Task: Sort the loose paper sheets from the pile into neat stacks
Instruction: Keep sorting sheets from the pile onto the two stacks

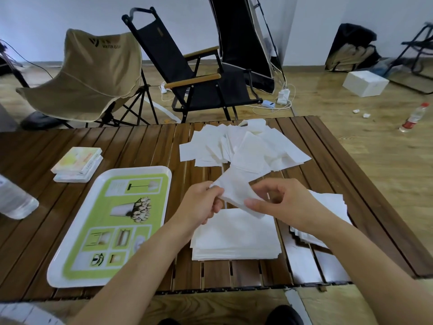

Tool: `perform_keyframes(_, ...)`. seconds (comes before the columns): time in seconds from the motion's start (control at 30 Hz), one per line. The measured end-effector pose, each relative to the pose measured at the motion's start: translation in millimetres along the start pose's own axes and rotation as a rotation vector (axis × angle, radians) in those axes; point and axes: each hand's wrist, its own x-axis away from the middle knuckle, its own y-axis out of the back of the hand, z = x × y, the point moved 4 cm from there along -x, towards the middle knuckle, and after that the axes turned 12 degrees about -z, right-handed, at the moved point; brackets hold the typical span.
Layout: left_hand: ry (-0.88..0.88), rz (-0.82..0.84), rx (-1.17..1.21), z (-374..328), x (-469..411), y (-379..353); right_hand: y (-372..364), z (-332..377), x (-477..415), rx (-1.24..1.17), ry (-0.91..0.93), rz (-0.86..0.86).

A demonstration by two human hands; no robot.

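Note:
A loose pile of white paper sheets (243, 144) is spread over the far middle of the slatted wooden table (131, 144). Above the table's near middle, my left hand (201, 202) and my right hand (281, 202) both pinch one white sheet (236, 191), which is bent between them. Directly under the hands lies a neat stack of white sheets (234, 238). A second, fanned stack (328, 207) lies to the right, partly hidden by my right forearm.
A white tray with green pictures (112, 221) lies left of the stack. Two flat packets (78, 164) sit at the far left, and a clear plastic bottle (14, 200) at the left edge. Folding chairs (187, 66) stand beyond the table.

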Motion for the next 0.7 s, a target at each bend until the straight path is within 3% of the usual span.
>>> perform_keyframes(0.13, -0.043, 0.028, -0.009, -5.4, 6.6, -6.9, -8.6, 1.2, 2.6, 0.014, -0.039, 0.074)
perform_keyframes(0.3, -0.084, 0.087, -0.085, -3.0, 8.8, -10.0, 0.0, -8.1, -0.8, -0.014, -0.14, 0.036)
perform_keyframes(0.4, -0.114, 0.044, -0.112, -1.3, 6.1, -8.4, 25.2, -22.3, -3.1, -0.042, -0.266, 0.012)
perform_keyframes(0.57, -0.16, 0.011, -0.173, 1.8, 0.8, -4.9, 100.7, -87.0, -1.7, -0.043, -0.486, -0.213)
perform_keyframes(0.7, -0.172, 0.026, -0.219, 4.8, -0.4, -9.5, 109.2, -131.2, 13.1, -0.002, -0.661, -0.165)
